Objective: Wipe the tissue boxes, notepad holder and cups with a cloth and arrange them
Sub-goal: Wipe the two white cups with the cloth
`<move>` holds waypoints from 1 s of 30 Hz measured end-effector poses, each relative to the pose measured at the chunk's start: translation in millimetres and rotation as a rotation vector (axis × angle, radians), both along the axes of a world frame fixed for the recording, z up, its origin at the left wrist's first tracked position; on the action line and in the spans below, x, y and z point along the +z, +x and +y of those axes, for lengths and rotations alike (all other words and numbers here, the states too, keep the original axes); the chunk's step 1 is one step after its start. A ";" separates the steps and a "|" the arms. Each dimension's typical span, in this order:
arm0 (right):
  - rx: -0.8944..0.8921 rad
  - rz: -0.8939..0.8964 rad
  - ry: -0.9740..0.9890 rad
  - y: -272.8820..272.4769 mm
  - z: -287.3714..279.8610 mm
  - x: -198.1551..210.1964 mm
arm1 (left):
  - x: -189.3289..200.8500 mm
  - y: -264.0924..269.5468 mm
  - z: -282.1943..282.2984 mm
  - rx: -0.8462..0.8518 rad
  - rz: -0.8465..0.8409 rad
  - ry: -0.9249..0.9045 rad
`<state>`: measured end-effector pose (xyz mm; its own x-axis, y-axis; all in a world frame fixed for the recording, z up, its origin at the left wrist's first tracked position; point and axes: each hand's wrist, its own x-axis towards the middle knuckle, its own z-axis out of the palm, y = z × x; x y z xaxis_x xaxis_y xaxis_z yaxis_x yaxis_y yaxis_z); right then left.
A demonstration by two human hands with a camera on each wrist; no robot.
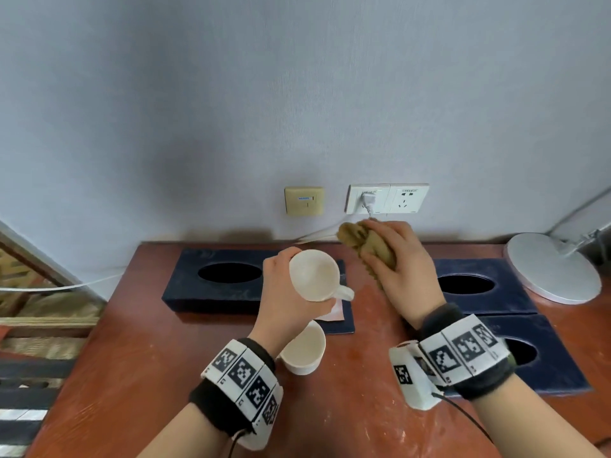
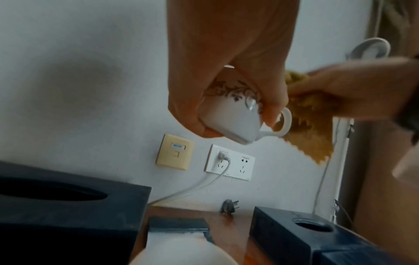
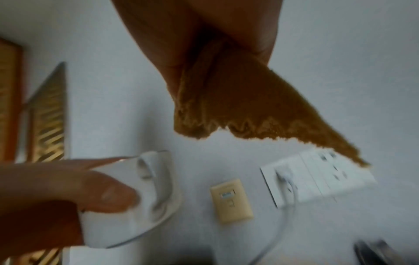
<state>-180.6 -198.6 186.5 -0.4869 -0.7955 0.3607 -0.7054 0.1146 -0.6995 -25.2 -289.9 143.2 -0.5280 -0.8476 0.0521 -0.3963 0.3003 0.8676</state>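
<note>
Gripping the white cup [image 1: 314, 274] by its body, my left hand [image 1: 287, 302] holds it tilted above the desk [image 1: 139, 375], handle toward my right hand [image 1: 401, 266], whose fingers [image 1: 385, 231] clench the bunched brown cloth [image 1: 357, 239] just beside it. Glazed and probably slippery, breakable too, so I'd hold the body, not the thin handle. A second cup [image 1: 302, 350] stands below, among dark tissue boxes [image 1: 211, 279].

Cup [image 1: 302, 350] between tissue boxes [image 1: 228, 280]
</note>
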 end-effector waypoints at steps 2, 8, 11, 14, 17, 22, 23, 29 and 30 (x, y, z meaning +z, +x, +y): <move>0.086 0.169 -0.077 12.5 -1.4 5.5 | 6.1 -2.3 5.3 -0.038 0.007 -0.023; 0.280 0.448 -0.149 38.6 -12.9 -15.7 | 16.0 -6.6 10.1 -0.098 0.063 -0.070; 0.363 0.587 0.001 39.9 -17.0 -28.8 | 12.5 -2.7 8.3 -0.122 -0.023 -0.226; 0.452 0.624 0.119 38.4 -18.5 -28.4 | 7.1 1.6 5.6 -0.121 -0.047 -0.389; 0.441 0.253 0.261 42.8 -16.3 -8.3 | 4.0 2.1 2.0 -0.124 -0.029 -0.444; 0.313 -0.992 0.128 33.7 -13.7 8.7 | 18.2 -3.0 -4.1 -0.166 0.064 -0.375; 0.284 -1.067 0.050 34.1 -13.7 9.6 | 20.7 -4.1 -7.0 -0.168 0.057 -0.341; 0.287 -0.432 0.069 44.2 -13.3 -2.3 | 23.1 -5.1 -12.9 -0.243 0.075 -0.301; 0.328 -0.331 0.108 41.6 -12.8 -3.0 | 22.3 -3.8 -13.5 -0.253 0.066 -0.317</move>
<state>-139.0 -211.4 183.5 -0.2789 -0.9507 0.1352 -0.4576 0.0078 -0.8891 -29.0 -303.4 165.4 -0.7045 -0.6281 0.3304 -0.2226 0.6376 0.7375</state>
